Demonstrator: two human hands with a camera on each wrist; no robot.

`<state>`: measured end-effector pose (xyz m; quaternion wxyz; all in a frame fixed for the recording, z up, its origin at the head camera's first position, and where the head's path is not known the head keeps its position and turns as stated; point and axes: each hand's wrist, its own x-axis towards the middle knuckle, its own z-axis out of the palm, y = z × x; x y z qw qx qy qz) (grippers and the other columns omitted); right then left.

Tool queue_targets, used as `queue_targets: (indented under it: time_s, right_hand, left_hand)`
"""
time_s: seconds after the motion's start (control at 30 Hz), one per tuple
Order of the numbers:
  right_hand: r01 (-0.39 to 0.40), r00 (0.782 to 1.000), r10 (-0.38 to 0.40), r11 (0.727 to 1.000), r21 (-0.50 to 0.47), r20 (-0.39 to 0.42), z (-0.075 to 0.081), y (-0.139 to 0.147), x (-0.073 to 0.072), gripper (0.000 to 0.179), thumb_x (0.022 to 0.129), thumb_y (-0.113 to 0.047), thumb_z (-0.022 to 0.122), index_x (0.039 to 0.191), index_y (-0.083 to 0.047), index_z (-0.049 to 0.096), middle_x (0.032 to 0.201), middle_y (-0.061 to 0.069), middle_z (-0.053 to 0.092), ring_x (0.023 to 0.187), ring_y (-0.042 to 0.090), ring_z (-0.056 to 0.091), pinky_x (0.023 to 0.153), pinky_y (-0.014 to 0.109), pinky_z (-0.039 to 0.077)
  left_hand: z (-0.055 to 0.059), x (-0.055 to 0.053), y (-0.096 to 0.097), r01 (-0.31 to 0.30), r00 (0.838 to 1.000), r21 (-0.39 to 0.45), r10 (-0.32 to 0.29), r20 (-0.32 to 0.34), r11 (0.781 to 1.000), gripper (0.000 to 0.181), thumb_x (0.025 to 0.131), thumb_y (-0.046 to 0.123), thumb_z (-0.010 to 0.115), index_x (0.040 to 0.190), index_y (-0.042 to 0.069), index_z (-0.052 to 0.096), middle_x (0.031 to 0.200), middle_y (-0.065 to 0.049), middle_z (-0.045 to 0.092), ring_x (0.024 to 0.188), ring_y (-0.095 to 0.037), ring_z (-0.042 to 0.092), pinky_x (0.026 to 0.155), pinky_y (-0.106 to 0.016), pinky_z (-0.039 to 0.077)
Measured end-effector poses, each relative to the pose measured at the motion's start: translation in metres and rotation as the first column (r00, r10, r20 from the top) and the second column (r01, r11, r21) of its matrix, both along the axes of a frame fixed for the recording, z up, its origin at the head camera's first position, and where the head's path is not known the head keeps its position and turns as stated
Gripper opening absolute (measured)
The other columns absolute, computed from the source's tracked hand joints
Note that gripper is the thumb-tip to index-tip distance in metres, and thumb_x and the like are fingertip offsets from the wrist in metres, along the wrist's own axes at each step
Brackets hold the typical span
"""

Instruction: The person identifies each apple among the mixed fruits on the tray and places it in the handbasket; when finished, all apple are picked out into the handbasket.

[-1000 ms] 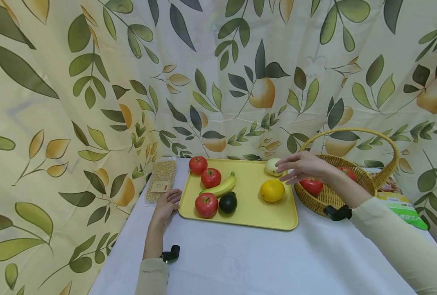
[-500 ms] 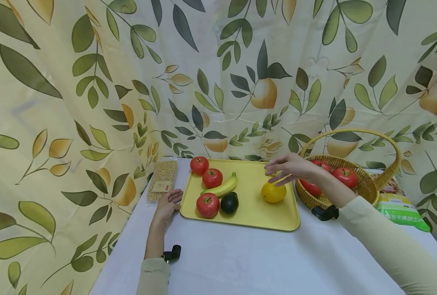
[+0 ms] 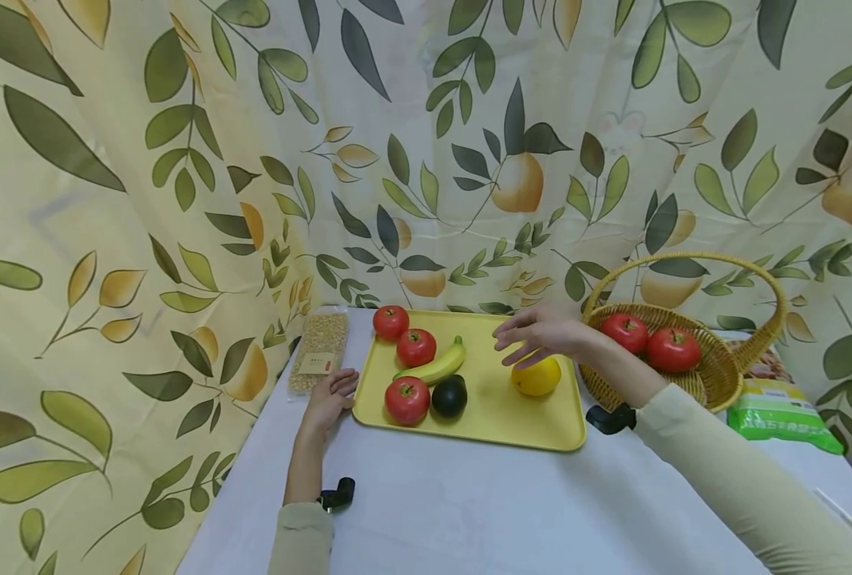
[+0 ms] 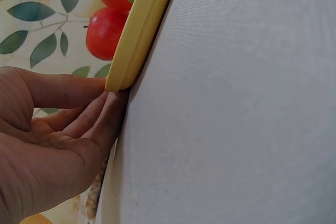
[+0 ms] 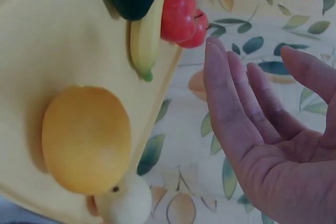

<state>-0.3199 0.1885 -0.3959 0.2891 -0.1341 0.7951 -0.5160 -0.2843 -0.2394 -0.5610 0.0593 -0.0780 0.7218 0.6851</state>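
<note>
My left hand [image 3: 322, 406] is at the left edge of a yellow tray [image 3: 493, 407]; in the left wrist view its thumb and fingertips hold the tray's rim. Over the tray's right side hovers my right hand [image 3: 546, 331], holding nothing, its fingers spread and slightly bent. Below it lies a yellow fruit [image 3: 537, 377], partly covered in the head view. A pale round fruit [image 5: 126, 200] shows beside it in the right wrist view. On the tray's left half are red apples [image 3: 407, 400], a banana [image 3: 438, 365] and a dark avocado [image 3: 449, 396].
Right of the tray stands a wicker basket [image 3: 726, 375] with a tall handle, with red apples [image 3: 673, 350] inside. A green-labelled bag [image 3: 778, 415] lies beyond it. A bag of pale grains [image 3: 319, 351] is at the left. A leaf-patterned curtain [image 3: 397, 160] hangs behind.
My right hand has moved left, from beside the basket to above the yellow fruit, uncovering the apples in the basket. The left hand stays at the tray's edge.
</note>
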Motion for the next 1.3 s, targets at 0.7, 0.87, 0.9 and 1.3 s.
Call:
queue_targets:
  time_s: [0.7,0.87,0.9,1.3]
  right_hand:
    - [-0.022,0.997,0.025,0.998,-0.053,0.071,-0.022,-0.036,0.004,0.042,0.105,-0.019,0.062,0.137,0.008,0.059,0.122,0.02,0.071,0.118,0.048,0.067,0.093,0.052,0.059]
    - [-0.045,0.996,0.049,0.997,-0.063,0.071,-0.027,-0.047,0.006,0.041,0.105,-0.019,0.063,0.136,0.008,0.06,0.123,0.022,0.07,0.118,0.049,0.066,0.092,0.052,0.06]
    - [-0.048,0.996,0.053,0.997,-0.065,0.069,-0.028,-0.049,0.006,0.04,0.104,-0.019,0.063,0.135,0.007,0.061,0.124,0.023,0.07,0.117,0.048,0.067,0.092,0.052,0.06]
    - [-0.075,0.993,0.08,0.995,-0.067,0.082,-0.036,-0.073,0.006,0.036,0.103,-0.019,0.065,0.131,0.003,0.065,0.129,0.026,0.067,0.117,0.048,0.067,0.09,0.052,0.06]
  left_hand:
    - [-0.001,0.0,0.002,-0.026,0.999,-0.005,0.026,0.027,1.0,0.066,0.085,-0.026,0.052,0.148,-0.005,0.05,0.151,-0.025,0.053,0.14,-0.038,0.052,0.108,-0.043,0.051]
    - [-0.001,-0.001,0.001,-0.034,0.999,0.001,0.034,0.022,0.999,0.067,0.084,-0.027,0.052,0.148,-0.005,0.05,0.151,-0.025,0.053,0.14,-0.038,0.053,0.109,-0.043,0.051]
    - [-0.001,-0.001,0.001,-0.036,0.999,0.001,0.036,0.022,0.999,0.067,0.084,-0.027,0.053,0.147,-0.006,0.05,0.151,-0.025,0.054,0.139,-0.038,0.053,0.109,-0.043,0.051]
    - [-0.001,-0.001,0.001,-0.025,1.0,0.004,0.024,0.017,1.0,0.066,0.085,-0.027,0.052,0.148,-0.007,0.049,0.151,-0.027,0.052,0.14,-0.04,0.052,0.109,-0.045,0.05]
